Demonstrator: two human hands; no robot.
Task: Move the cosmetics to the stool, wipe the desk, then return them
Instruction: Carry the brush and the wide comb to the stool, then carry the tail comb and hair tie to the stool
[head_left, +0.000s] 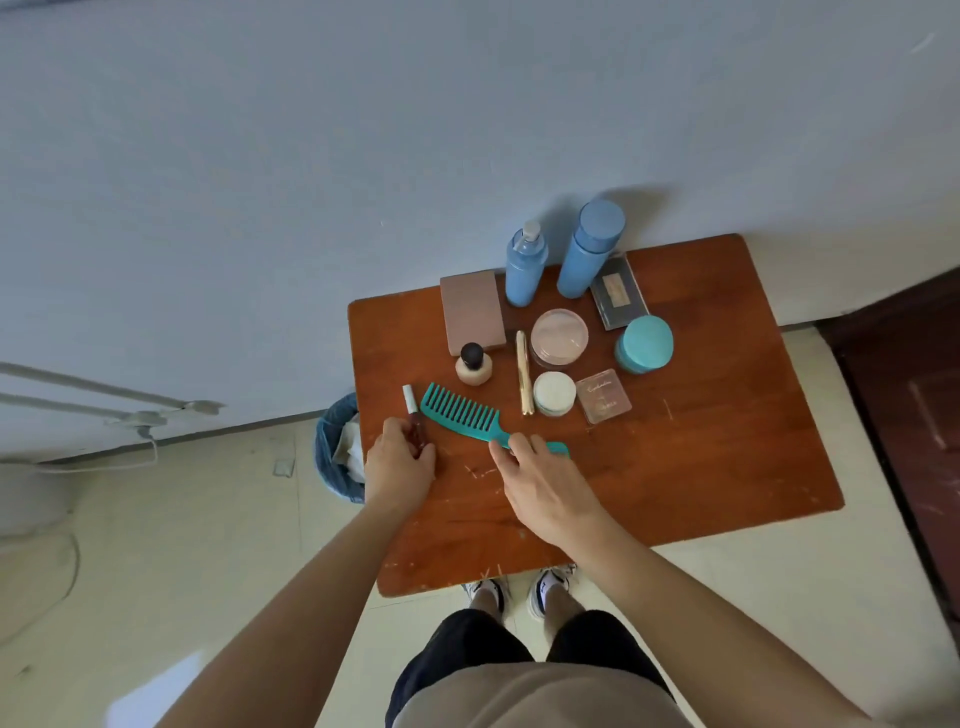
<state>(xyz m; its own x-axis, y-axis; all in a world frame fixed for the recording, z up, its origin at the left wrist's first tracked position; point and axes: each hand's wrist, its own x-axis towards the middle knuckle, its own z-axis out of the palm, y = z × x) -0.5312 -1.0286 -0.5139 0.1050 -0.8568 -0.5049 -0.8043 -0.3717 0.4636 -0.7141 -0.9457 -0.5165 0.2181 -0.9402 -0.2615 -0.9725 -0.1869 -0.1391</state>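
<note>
Cosmetics lie spread over the wooden desk (701, 467). My left hand (397, 465) pinches the dark lower end of a white-capped lip gloss tube (411, 408) near the desk's left edge. My right hand (545, 486) has its fingers curled over the handle of the teal comb (460, 413). Behind them stand a small foundation bottle (472, 365), a gold tube (523, 371), a white jar (554, 393), a clear powder jar (559, 335), a teal jar (644, 344), two palettes (471, 312) (618, 291), a small compact (602, 395) and two blue bottles (525, 265) (589, 249). No stool is in view.
The desk stands against a pale wall (363, 156). A blue-lined waste bin (337, 449) sits on the floor at the desk's left edge. A white cable (130, 415) runs along the wall at left. A dark door (909, 415) is at right. My feet (519, 592) are under the desk's near edge.
</note>
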